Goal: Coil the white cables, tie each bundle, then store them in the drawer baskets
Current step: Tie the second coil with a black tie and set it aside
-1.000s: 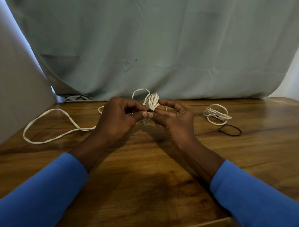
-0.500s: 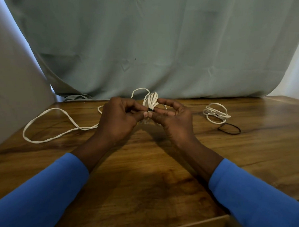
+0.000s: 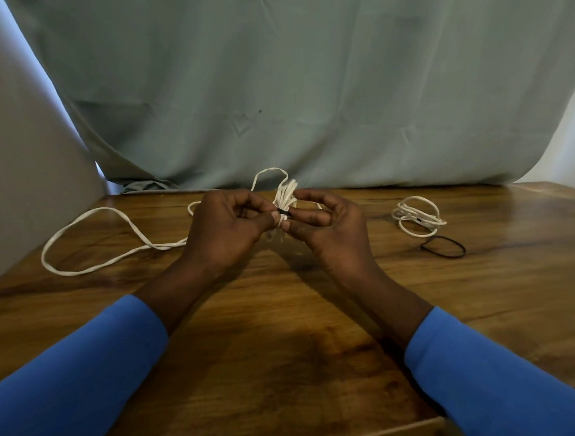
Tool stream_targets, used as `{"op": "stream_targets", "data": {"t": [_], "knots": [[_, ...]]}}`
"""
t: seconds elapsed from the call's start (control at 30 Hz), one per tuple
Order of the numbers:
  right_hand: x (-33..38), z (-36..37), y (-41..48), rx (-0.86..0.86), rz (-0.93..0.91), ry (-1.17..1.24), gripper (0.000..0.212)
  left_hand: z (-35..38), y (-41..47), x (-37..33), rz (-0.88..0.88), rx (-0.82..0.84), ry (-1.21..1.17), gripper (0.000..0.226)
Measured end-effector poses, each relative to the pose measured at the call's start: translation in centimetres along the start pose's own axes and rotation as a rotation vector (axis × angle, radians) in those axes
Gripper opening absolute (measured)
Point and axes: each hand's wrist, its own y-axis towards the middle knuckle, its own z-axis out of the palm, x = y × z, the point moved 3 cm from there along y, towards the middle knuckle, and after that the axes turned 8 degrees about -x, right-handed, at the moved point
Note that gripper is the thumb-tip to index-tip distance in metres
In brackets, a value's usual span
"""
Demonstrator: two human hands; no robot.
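Pinching small coiled bundle of white cable (image 3: 287, 195) from both sides, just above centre of frame. Left hand (image 3: 226, 235): thumb and curled fingers clamped on left side of bundle. Right hand (image 3: 328, 229): thumb and forefinger clamped on right side, remaining fingers arched above. Fingertips nearly meeting at thin black elastic band (image 3: 284, 213) wrapped round waist of bundle. Holding bundle upright and raised off brown wooden table (image 3: 285, 349), with loops standing above fingers and lower part largely hidden behind hands.

Noted at left of frame: long loose white cable (image 3: 82, 223) lying in one wide open loop on table, running right and passing behind left hand. Cannot tell whether joined to held bundle.

Noted at right of frame, well apart from hands: second coil of white cable (image 3: 416, 217) lying flat on table. Just below it and to its right: loose black elastic ring (image 3: 443, 246), flat on wood, close to coil; contact not determinable.

Noted in lower corners: bright blue long sleeves (image 3: 72, 375), covering both forearms short of wrists.

Noted across upper frame: creased grey-green fabric curtain (image 3: 306, 85) hanging behind far edge of table. Noted at upper left: plain grey panel (image 3: 20, 163).
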Motion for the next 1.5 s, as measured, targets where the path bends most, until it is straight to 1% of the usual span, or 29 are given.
{"op": "stream_targets", "data": {"t": [0.07,0.13,0.17,0.23,0.27,0.33,0.37,0.4,0.47,0.57,0.63,0.7,0.77,0.83,0.9,0.97,1.03,1.27,1.37,1.5], "knots": [[0.1,0.3,-0.2,0.015,0.094,0.097,0.045,-0.1,0.0,0.2,-0.043,0.007,-0.032,0.008],[-0.2,0.6,-0.5,0.003,0.286,0.287,0.041,-0.1,0.1,0.3,-0.073,0.037,-0.04,0.005],[-0.4,0.7,-0.6,-0.023,0.361,0.35,0.042,0.0,0.0,0.3,-0.085,0.064,-0.041,0.005],[-1.0,0.6,-0.5,-0.071,0.447,0.382,0.048,0.3,-0.3,0.1,-0.124,0.128,-0.071,0.005],[-1.1,0.6,-0.4,-0.069,0.465,0.38,0.045,0.5,-0.5,0.0,-0.152,0.15,-0.109,0.006],[-1.3,0.7,-0.2,-0.037,0.477,0.379,0.018,0.8,-0.6,0.0,-0.219,0.133,-0.202,0.009],[-1.4,0.6,0.0,-0.029,0.477,0.379,0.01,0.8,-0.5,0.0,-0.242,0.099,-0.24,0.01],[-1.3,0.6,0.0,-0.027,0.473,0.372,0.01,0.8,-0.4,0.0,-0.253,0.063,-0.265,0.011],[-1.1,0.6,0.1,-0.025,0.426,0.338,0.021,0.7,-0.3,0.0,-0.241,0.003,-0.271,0.011],[-1.2,0.9,0.2,0.0,0.344,0.279,0.038,0.1,-0.2,-0.3,-0.121,-0.084,-0.126,0.011],[-1.1,0.8,0.2,0.006,0.301,0.263,0.037,0.0,0.0,-0.4,-0.044,-0.112,0.001,0.011],[-1.0,0.6,0.3,0.022,0.245,0.277,0.032,-0.1,0.1,-0.5,-0.046,-0.091,0.005,0.01],[-0.9,0.5,0.3,0.043,0.197,0.299,0.032,-0.2,0.1,-0.7,-0.034,-0.04,-0.003,0.009],[-0.8,0.4,0.3,0.046,0.163,0.291,0.034,-0.3,0.1,-1.1,0.031,-0.017,0.045,0.006],[-0.6,0.4,0.3,0.034,0.135,0.278,0.035,-0.5,-0.1,-1.5,0.124,-0.033,0.148,0.007],[-0.4,0.4,0.3,0.02,0.112,0.284,0.034,-0.5,-0.3,-1.9,0.206,-0.027,0.269,0.009],[-0.2,0.3,0.3,0.011,0.102,0.277,0.032,-0.4,-0.4,-2.1,0.254,-0.007,0.325,0.01],[0.0,0.3,0.2,0.013,0.09,0.246,0.03,-0.7,-0.6,-2.5,0.328,0.0,0.348,0.012],[0.2,0.3,0.2,0.07,0.072,0.276,0.03,-0.6,-0.5,-2.6,0.347,0.007,0.378,0.01],[0.5,0.4,0.1,0.145,0.066,0.338,0.031,-0.6,-0.7,-2.8,0.385,-0.031,0.405,0.009]]}}
